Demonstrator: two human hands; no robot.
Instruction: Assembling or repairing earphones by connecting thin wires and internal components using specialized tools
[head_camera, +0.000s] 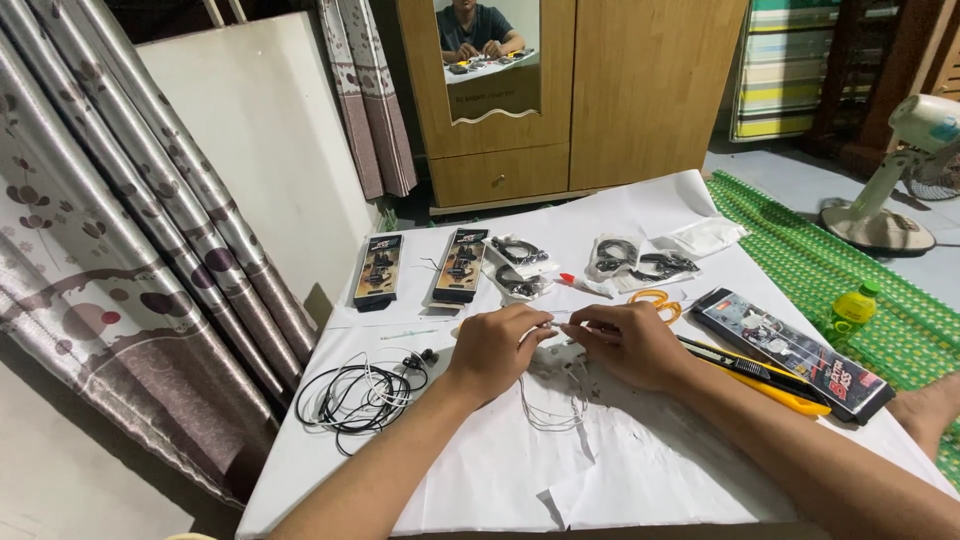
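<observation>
My left hand (497, 350) and my right hand (632, 344) meet over the middle of a white table (660, 470). Their fingertips pinch a thin white earphone wire (553, 410), which loops down onto the table below them. A tangle of black and white earphone cables (357, 397) lies to the left of my left hand. Orange-handled scissors (655, 301) lie just behind my right hand.
Two black retail boxes (380, 268) stand at the back left, and clear bags of black earphones (517, 253) lie beside them. A yellow utility knife (770, 385) and a long black package (795, 352) sit right. A curtain (120, 250), wardrobe (600, 90), fan (900, 180) and green bottle (850, 310) surround the table.
</observation>
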